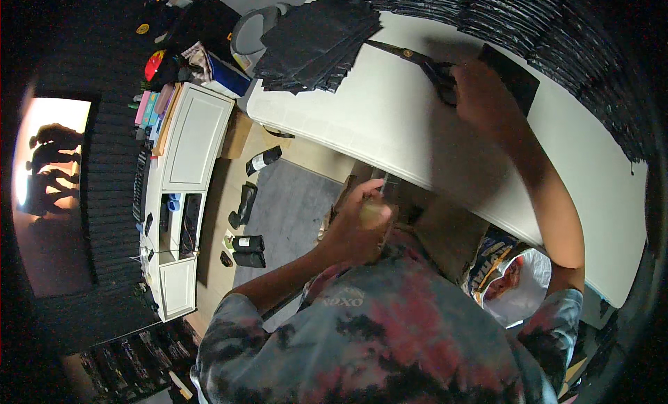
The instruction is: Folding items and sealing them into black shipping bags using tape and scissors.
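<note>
On the white table (334,133), my right hand (480,91) grips the handles of black scissors (410,54), whose blades point left toward a stack of black sheets (313,42). A dark flat square (518,83) lies beside that hand on its right. My left hand (355,223) is below the table's near edge, at my body, with its fingers closed around a blurred yellowish, partly see-through object (376,211) that I cannot identify.
Rows of black packets (529,25) line the table's far right. An open bag (511,286) sits below it. Several black rolls (247,251) lie on a grey mat (278,202). A white cabinet (191,129) and a lit screen (52,147) stand left.
</note>
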The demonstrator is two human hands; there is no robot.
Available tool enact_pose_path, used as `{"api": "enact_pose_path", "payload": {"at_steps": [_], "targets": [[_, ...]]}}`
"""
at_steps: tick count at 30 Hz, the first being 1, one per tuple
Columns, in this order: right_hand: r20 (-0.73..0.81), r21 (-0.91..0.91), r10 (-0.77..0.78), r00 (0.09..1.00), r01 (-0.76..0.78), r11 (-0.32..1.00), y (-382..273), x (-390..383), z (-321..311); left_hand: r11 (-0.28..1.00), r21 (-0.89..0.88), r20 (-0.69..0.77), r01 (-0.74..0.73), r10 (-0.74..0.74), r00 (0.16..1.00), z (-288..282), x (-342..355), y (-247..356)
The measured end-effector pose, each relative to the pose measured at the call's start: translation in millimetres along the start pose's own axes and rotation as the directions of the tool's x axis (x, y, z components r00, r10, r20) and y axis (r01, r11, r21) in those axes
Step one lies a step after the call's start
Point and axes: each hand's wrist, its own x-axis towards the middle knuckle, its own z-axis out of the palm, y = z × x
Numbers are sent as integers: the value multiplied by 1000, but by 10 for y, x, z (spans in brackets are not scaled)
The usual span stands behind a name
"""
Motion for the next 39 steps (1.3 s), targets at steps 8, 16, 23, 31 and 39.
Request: {"api": "enact_pose_path", "payload": {"at_steps": [8,16,23,31,39], "targets": [[65,98,56,996,-63,993,51,90,0,979,-204,5,18,-18,1000,15,126,-114],[645,671,57,762,-601,434,4,-305,-923,976,-214,-39,-41,34,999,1,73,-177],[826,547,-114,552,-736,399,-498,-716,-1030,987,-158,-79,-12,0,997,-56,1,-105],[911,402,-291,292,-473,784,-278,-879,-1688,973,-232,20,8,-3,1000,0,105,-15],[950,300,-190,248,-553,778,-270,-893,-1415,949,-313,36,27,-17,999,-44,76,-13]]}}
